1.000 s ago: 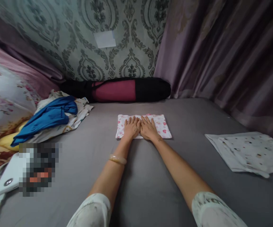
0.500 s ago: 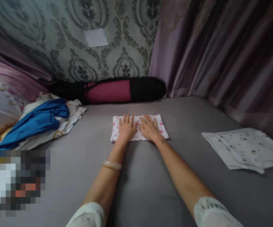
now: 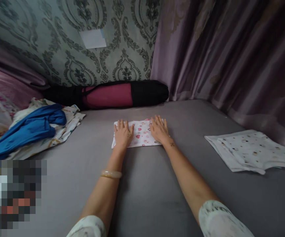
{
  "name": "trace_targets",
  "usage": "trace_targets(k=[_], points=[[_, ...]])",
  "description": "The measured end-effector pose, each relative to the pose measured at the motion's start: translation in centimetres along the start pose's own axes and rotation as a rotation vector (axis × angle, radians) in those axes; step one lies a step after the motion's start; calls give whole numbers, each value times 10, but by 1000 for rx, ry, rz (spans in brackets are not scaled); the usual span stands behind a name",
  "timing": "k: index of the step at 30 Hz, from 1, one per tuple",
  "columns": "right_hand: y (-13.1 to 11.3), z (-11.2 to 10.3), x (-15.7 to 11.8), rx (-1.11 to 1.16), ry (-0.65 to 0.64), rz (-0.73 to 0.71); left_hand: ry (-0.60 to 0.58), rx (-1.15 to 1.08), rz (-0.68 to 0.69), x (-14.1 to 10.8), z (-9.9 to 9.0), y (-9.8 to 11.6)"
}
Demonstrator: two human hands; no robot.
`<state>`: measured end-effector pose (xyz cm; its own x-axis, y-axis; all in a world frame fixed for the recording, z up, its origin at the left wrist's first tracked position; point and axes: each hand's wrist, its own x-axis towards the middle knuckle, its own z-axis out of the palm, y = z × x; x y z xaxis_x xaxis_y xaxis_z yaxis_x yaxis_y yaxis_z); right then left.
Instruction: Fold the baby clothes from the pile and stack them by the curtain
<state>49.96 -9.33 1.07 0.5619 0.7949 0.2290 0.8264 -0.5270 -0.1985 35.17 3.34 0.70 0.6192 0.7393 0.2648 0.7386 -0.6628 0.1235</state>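
A folded white cloth with red and pink hearts [image 3: 142,133] lies flat on the grey sheet [image 3: 157,184]. My left hand [image 3: 123,133] rests palm down on its left end, fingers stretched out. On the right end lies my right hand [image 3: 159,130], also flat with the fingers spread. Between the two hands the printed middle of the cloth shows. The hands cover parts of both ends, and neither hand grips anything.
Patterned white clothes [image 3: 252,149] lie folded at the right. A blue garment [image 3: 33,128] tops a loose pile of clothes at the left. A long black and maroon bag [image 3: 110,95] lies along the wall. Purple curtains [image 3: 194,49] hang at the right.
My hands have slid apart, from near the cloth's middle out to its two ends, baring the print between them. The whole view has shifted slightly.
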Motion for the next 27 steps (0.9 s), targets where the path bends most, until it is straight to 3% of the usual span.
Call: trace_targets(k=[3,8,10,12,13,16,18,19,21,23,27], points=[[15,5,0,-18,-35,77,-93,-4,-97,0,2,-11],[20,14,2,42,-63,86,-207,-47,-133,0,6,-16],[22,6,8,143,-96,112,-226,-69,-141,1,4,-15],[31,-14,14,294,-23,165,-229,-96,-160,3,-1,-13],[38,-29,17,377,96,204,-214,-109,-170,4,-5,-13],[68,-82,16,547,685,198,-116,-136,-193,7,-20,-12],[89,-114,12,575,1037,65,-38,-146,-205,9,-33,-11],[95,-124,10,551,1108,-12,-2,-150,-211,10,-39,-10],[98,-132,10,546,1146,-118,64,-155,-209,11,-48,-7],[84,-122,15,568,1060,-100,100,-161,-191,12,-54,-3],[29,-68,25,433,540,57,67,-169,-123,10,-46,8]])
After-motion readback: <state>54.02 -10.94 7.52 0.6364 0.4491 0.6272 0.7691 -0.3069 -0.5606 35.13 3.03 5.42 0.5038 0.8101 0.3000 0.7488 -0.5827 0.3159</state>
